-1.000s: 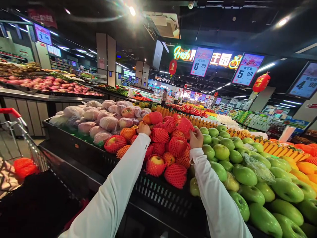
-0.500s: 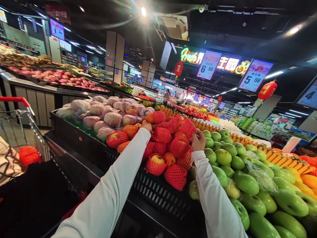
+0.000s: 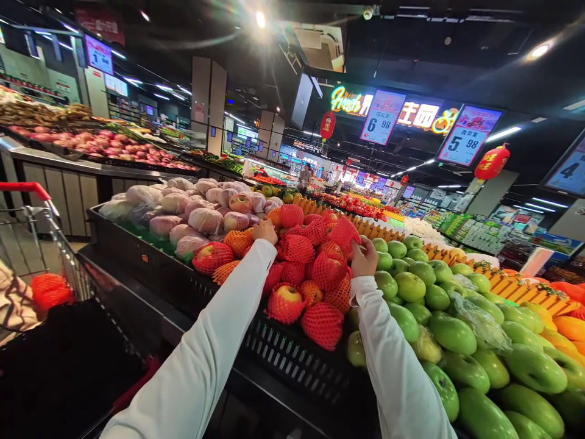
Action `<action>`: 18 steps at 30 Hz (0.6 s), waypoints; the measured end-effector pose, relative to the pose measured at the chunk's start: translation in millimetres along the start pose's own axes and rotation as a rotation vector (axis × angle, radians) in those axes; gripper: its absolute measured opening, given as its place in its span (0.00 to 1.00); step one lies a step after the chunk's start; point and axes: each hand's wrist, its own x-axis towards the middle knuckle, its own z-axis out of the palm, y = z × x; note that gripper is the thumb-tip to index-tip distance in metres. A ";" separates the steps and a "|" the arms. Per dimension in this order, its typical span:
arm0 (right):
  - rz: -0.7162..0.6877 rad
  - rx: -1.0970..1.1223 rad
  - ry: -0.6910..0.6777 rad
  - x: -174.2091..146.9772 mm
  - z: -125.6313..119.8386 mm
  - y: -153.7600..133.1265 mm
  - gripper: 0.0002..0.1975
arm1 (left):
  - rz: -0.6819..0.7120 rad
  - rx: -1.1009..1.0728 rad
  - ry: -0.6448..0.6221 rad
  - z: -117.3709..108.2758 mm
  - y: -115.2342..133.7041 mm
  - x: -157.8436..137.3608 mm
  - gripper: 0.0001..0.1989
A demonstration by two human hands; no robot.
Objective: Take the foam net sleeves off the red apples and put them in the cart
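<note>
Apples in red and orange foam nets [image 3: 292, 247] are heaped in a black slotted crate [image 3: 292, 360]. At the right of this heap, my right hand [image 3: 364, 257] has its fingers around the side of a red-netted apple [image 3: 342, 236]. My left hand [image 3: 265, 232] is at the heap's left part, beside an orange-netted apple [image 3: 238, 242]. Its fingers are curled downward, and what they hold, if anything, is hidden behind the hand. White sleeves cover both my arms.
Film-wrapped pinkish fruit [image 3: 205, 221] fills the crate's left side. Bare green apples [image 3: 452, 334] are piled at the right, with oranges [image 3: 571, 333] beyond. A shopping cart [image 3: 75, 268] holding a red-netted item [image 3: 51, 289] stands at left. Price signs [image 3: 382, 117] hang above.
My left hand has lifted slightly, so more of its back shows. My right hand stays on the red-netted apple. The whole view has shifted a little.
</note>
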 end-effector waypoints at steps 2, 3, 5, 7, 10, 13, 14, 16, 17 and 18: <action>-0.010 -0.021 0.031 -0.9 -1.1 -2.6 0.19 | -0.059 -0.019 0.106 -8.9 6.5 -5.5 0.27; -0.021 -0.036 0.047 -1.2 -1.8 -4.1 0.18 | -0.077 -0.047 0.176 -13.6 9.8 -8.2 0.31; -0.051 -0.060 0.073 -1.7 -3.4 -7.0 0.17 | -0.080 -0.119 0.311 -22.0 16.3 -13.2 0.38; -0.075 -0.077 0.091 -1.9 -4.3 -9.4 0.14 | -0.045 -0.176 0.400 -27.8 21.8 -17.5 0.42; -0.079 -0.098 0.092 -2.1 -4.0 -11.3 0.11 | 0.020 -0.217 0.430 -30.1 27.1 -22.0 0.43; -0.067 -0.128 0.080 -2.6 -2.9 -11.7 0.10 | 0.043 -0.200 0.338 -27.9 28.5 -23.9 0.42; -0.063 -0.136 0.077 -2.7 -2.7 -11.7 0.11 | 0.041 -0.182 0.298 -26.9 28.0 -23.8 0.42; -0.053 -0.146 0.069 -3.0 -2.8 -11.3 0.11 | 0.030 -0.148 0.235 -25.4 25.7 -22.7 0.41; -0.048 -0.147 0.065 -3.0 -3.0 -11.0 0.12 | 0.019 -0.137 0.219 -25.0 23.9 -21.7 0.40; -0.044 -0.147 0.058 -2.9 -3.3 -10.5 0.12 | 0.004 -0.132 0.213 -25.0 21.8 -20.3 0.40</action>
